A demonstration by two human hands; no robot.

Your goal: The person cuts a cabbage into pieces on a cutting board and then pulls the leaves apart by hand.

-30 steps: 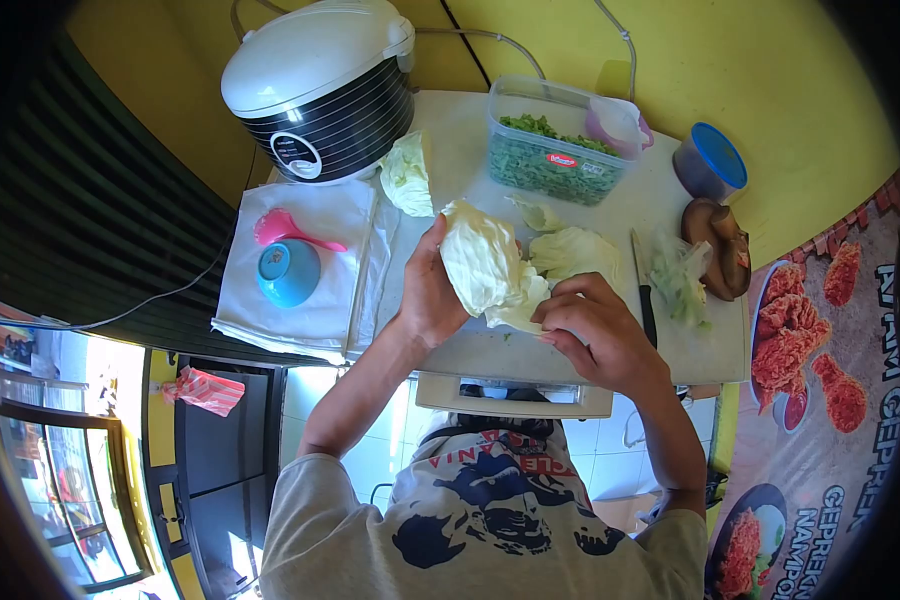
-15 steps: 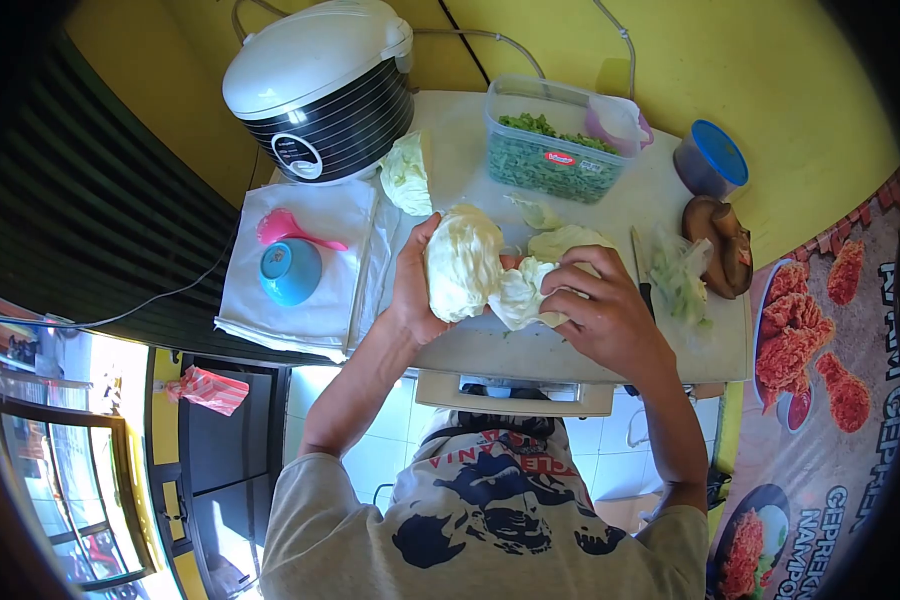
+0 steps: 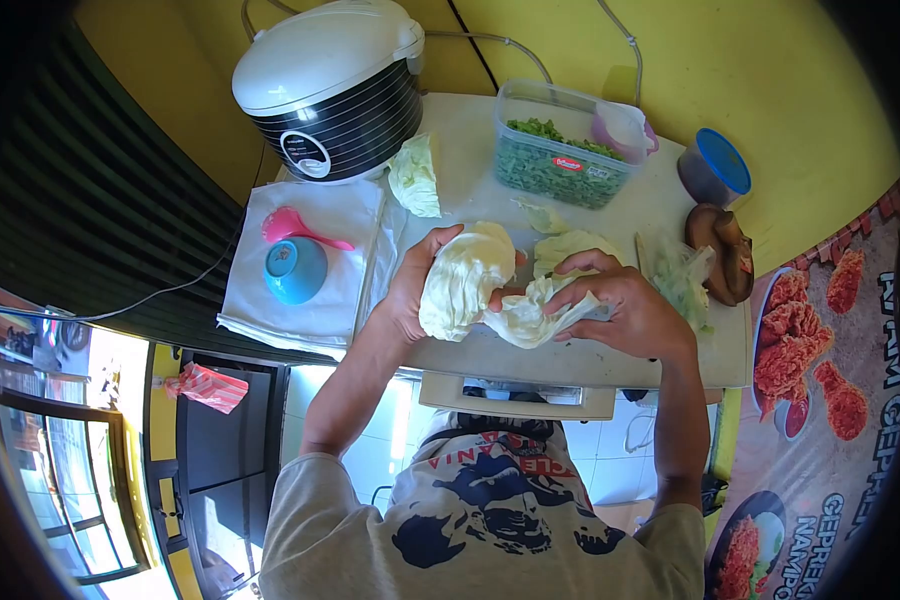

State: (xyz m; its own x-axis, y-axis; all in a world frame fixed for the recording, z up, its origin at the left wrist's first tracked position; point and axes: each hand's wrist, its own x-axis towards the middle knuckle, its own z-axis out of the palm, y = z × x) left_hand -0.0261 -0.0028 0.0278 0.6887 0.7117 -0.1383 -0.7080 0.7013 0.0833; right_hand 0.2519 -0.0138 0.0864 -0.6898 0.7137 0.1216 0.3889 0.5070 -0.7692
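Observation:
My left hand is wrapped round the left side of a pale cabbage head, holding it up over the front of the table. Opposite it, my right hand pinches a crumpled cabbage leaf between thumb and fingers, right at the head's lower right side. Behind that hand a larger loose leaf lies on the table, with a smaller scrap further back. Another greenish leaf rests near the rice cooker.
A rice cooker stands back left. In front of it, white paper sheets bear a blue bowl and a pink ladle. Behind are a clear tub of chopped greens and a blue-lidded container. A plastic bag lies right, beside a brown stone mortar.
Both hands have come slightly nearer to me with the cabbage. The head has tilted, and my right hand has drawn the leaf down and a little outward.

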